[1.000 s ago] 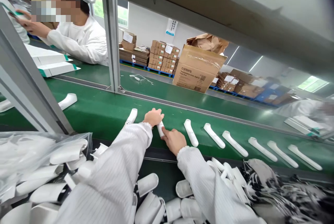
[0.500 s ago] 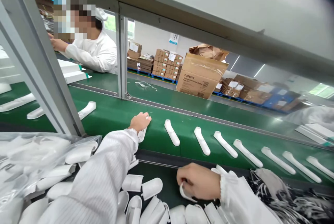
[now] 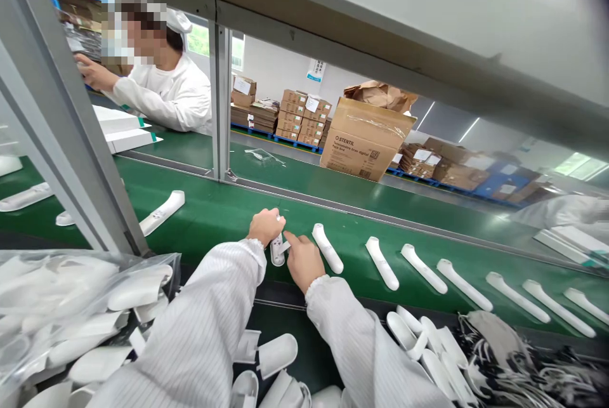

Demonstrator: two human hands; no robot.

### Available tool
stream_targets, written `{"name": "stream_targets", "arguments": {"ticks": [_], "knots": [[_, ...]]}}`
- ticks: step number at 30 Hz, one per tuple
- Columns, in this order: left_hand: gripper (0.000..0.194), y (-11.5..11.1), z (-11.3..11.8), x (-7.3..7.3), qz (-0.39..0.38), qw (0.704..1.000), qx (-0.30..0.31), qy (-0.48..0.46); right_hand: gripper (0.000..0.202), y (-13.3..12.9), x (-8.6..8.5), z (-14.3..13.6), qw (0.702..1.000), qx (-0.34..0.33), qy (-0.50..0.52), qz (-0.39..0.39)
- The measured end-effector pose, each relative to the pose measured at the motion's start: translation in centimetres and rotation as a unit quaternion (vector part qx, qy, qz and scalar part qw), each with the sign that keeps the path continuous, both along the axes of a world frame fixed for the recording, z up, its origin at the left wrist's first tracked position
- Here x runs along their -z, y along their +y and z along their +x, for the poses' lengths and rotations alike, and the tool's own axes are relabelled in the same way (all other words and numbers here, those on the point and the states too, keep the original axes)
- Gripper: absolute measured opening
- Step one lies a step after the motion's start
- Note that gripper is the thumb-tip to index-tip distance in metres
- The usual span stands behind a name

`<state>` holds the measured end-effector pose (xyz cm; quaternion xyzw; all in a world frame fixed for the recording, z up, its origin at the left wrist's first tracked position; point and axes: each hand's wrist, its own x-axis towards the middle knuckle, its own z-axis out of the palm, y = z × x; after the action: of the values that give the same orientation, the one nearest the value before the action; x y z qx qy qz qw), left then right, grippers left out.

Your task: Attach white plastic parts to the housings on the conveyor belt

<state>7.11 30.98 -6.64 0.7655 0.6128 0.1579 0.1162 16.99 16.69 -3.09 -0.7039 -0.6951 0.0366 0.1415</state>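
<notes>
both hands meet on one white plastic piece (image 3: 277, 249) lying on the near half of the green belt (image 3: 204, 211). left hand (image 3: 265, 226) is curled over its top end, fingers closed on it. right hand (image 3: 301, 260) comes in from the right, forefinger stretched out and touching the piece's side, other fingers loosely folded; cannot tell if it actually pinches anything. piece lies roughly lengthwise toward the person, its lower end near the belt's front edge.

just right of it, a row of white handle-shaped parts (image 3: 380, 253) runs along the belt toward the right, evenly spaced, all tilted the same way. one more white part (image 3: 162, 212) lies apart on the left, beside the grey frame post (image 3: 66, 122).

in front of the belt, below the sleeves, loose white shells (image 3: 278, 353) are heaped in a bin; clear bag of shells (image 3: 80, 294) at left, dark tangled straps (image 3: 518, 357) at right.

across the belt a person in white coat and cap (image 3: 162, 87) reaches left, white flat boxes (image 3: 124, 132) next to them. brown carton (image 3: 364, 140) stands on the far side, more cartons stacked behind.
</notes>
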Motion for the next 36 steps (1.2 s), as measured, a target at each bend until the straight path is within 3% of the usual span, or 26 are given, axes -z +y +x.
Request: {"name": "stream_targets", "arguments": {"ticks": [3, 9, 16, 22, 24, 27, 29, 31, 33, 36], "knots": [[0.040, -0.4, 0.9, -0.3, -0.008, 1.000, -0.010, -0.009, 0.056, -1.7, 0.3, -0.2, 0.999, -0.018, -0.036, -0.031], [0.043, -0.6, 2.6, -0.9, -0.031, 0.999, -0.019, -0.008, 0.058, -4.4, 1.1, 1.7, 0.995, -0.095, -0.017, -0.008], [0.042, -1.4, 4.3, -1.8, -0.053, 0.999, -0.003, -0.005, 0.046, -4.4, 2.2, 3.1, 0.997, -0.071, -0.010, 0.016], [0.038, -1.5, 5.5, -1.2, -0.037, 0.998, 0.043, -0.014, 0.037, -2.8, 2.4, 4.4, 0.998, -0.069, -0.013, 0.008], [0.037, -1.4, 6.2, -1.8, -0.036, 0.997, 0.072, 0.004, 0.037, -2.1, 1.9, 5.2, 0.998, -0.063, -0.015, -0.022], [0.047, -2.4, 6.5, -4.6, -0.095, 0.985, 0.128, 0.058, 0.044, -2.2, 0.7, 6.2, 0.997, -0.051, -0.008, -0.060], [0.059, -4.5, 5.0, -7.1, -0.104, 0.979, 0.154, 0.080, 0.049, -3.3, 0.1, 6.6, 0.997, -0.057, 0.003, -0.053], [0.065, -8.2, 1.4, -9.5, -0.029, 0.981, 0.176, 0.075, 0.052, -4.9, -0.1, 6.7, 0.997, -0.067, 0.019, -0.024], [0.057, -13.4, -3.6, -11.3, 0.039, 0.974, 0.211, 0.077, 0.046, -6.3, 0.0, 6.5, 0.995, -0.074, 0.064, 0.028], [0.039, -22.9, -11.5, -13.2, 0.023, 0.964, 0.253, 0.083, 0.042, -7.5, -0.2, 4.5, 0.984, -0.140, 0.113, 0.017]]}}
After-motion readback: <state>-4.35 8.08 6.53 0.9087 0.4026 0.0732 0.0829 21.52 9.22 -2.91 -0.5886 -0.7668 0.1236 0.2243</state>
